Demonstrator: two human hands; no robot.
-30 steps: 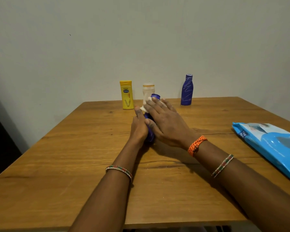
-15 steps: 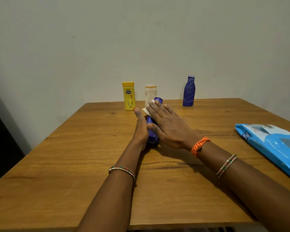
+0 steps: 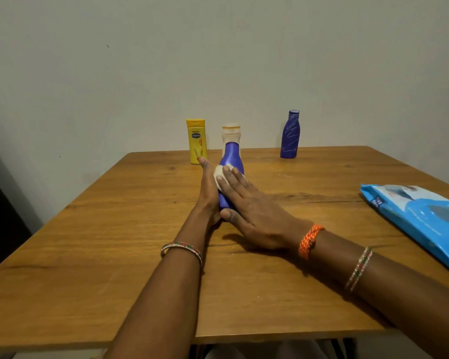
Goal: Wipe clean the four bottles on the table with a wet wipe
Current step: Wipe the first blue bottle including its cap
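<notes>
This looked like a room in a home: a plain wooden table (image 3: 322, 177) was pushed against a bare painted wall (image 3: 218, 60), household lotion bottles (image 3: 197, 141) stood at the far edge, and a blue pack of wet wipes (image 3: 420, 218) lay on the right.

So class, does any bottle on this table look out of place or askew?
Only the blue bottle being wiped: it leans between both hands, away from the three upright along the far edge. That is just handling; nothing looks spilled or damaged.
</notes>
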